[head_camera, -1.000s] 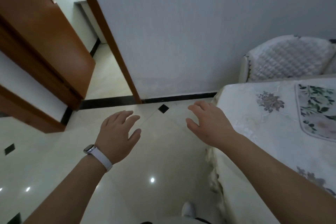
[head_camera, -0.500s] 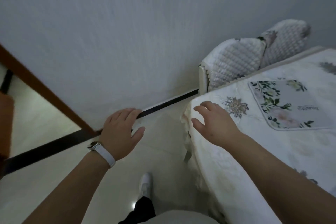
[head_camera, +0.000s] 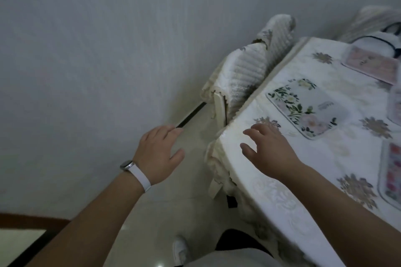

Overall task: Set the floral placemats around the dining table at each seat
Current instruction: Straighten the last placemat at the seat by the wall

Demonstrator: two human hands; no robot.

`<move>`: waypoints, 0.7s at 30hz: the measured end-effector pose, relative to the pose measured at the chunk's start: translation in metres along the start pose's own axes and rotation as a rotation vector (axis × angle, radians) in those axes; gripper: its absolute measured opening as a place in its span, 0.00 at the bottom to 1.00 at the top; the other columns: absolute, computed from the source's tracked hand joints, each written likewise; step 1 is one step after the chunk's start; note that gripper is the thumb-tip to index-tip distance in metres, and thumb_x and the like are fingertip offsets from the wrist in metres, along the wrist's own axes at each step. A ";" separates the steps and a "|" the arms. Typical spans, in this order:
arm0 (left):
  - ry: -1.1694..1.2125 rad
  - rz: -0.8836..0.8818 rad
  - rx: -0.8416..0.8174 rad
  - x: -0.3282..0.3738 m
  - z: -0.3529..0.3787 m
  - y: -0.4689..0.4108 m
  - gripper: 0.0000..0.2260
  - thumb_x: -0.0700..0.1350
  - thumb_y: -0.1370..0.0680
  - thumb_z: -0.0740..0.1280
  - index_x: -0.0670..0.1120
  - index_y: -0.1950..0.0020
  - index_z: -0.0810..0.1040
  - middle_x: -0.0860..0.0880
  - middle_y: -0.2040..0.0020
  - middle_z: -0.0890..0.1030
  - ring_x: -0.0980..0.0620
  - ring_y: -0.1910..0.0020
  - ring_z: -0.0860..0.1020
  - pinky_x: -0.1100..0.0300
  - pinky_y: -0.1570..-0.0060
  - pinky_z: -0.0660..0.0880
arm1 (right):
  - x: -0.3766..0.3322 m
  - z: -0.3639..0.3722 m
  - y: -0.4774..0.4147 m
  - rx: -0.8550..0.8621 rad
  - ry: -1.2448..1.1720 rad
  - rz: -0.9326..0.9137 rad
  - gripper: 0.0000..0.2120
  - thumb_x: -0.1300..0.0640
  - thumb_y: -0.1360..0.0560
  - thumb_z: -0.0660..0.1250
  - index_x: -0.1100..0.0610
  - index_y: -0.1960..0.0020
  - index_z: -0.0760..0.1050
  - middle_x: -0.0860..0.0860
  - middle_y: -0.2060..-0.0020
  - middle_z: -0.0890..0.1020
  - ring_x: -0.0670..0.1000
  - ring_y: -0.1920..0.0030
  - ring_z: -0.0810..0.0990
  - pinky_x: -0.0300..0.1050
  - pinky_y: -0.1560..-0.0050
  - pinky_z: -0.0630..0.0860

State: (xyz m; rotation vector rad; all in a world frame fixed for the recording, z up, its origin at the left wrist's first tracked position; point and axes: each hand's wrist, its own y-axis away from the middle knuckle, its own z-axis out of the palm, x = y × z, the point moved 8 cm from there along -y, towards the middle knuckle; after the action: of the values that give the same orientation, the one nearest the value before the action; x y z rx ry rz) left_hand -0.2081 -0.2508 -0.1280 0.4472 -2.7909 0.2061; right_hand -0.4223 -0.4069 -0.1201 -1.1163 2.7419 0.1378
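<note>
A dining table [head_camera: 282, 182] under a cream embroidered cloth fills the right side. A green-and-white floral placemat [head_camera: 307, 107] lies flat near its left corner. A pink floral placemat [head_camera: 372, 65] lies farther back, and another pink one [head_camera: 391, 174] is cut off by the right edge. My right hand [head_camera: 270, 150] hovers over the table's corner, fingers spread, holding nothing. My left hand [head_camera: 159, 154], with a white watch at the wrist, is held out over the floor left of the table, also spread and holding nothing.
Two chairs [head_camera: 249, 69] with quilted white covers stand between the table's far side and the grey wall [head_camera: 108, 50]. A narrow strip of pale tiled floor [head_camera: 173, 206] runs between wall and table. My white shoe [head_camera: 180, 249] shows at the bottom.
The view has swung right from the doorway to the table, bringing more placemats and chairs into sight. Both hands stay spread and empty, with the right one now over the table's corner.
</note>
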 end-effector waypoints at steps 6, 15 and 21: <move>0.028 0.136 -0.068 0.016 0.021 -0.060 0.26 0.59 0.27 0.56 0.48 0.33 0.73 0.48 0.34 0.75 0.46 0.36 0.72 0.49 0.39 0.66 | 0.048 -0.004 -0.003 0.022 0.044 0.167 0.21 0.43 0.23 0.62 0.52 0.34 0.74 0.52 0.37 0.76 0.56 0.39 0.74 0.52 0.42 0.71; 0.006 0.286 -0.153 0.069 0.061 -0.153 0.24 0.58 0.27 0.58 0.47 0.35 0.75 0.47 0.37 0.77 0.45 0.39 0.74 0.49 0.43 0.70 | 0.132 0.012 -0.029 0.048 -0.069 0.336 0.21 0.44 0.23 0.62 0.53 0.34 0.74 0.52 0.36 0.75 0.56 0.39 0.73 0.51 0.42 0.71; 0.007 0.330 -0.235 0.112 0.099 -0.220 0.26 0.59 0.26 0.56 0.48 0.33 0.73 0.47 0.33 0.75 0.46 0.34 0.71 0.47 0.35 0.68 | 0.201 0.025 -0.059 0.047 -0.107 0.397 0.21 0.43 0.22 0.61 0.53 0.34 0.74 0.53 0.37 0.76 0.56 0.39 0.74 0.51 0.42 0.71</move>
State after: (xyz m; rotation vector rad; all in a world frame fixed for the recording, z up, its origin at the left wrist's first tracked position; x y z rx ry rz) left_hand -0.2648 -0.5080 -0.1648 -0.0715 -2.8194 -0.0503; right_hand -0.5190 -0.5826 -0.1857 -0.5248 2.8154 0.1778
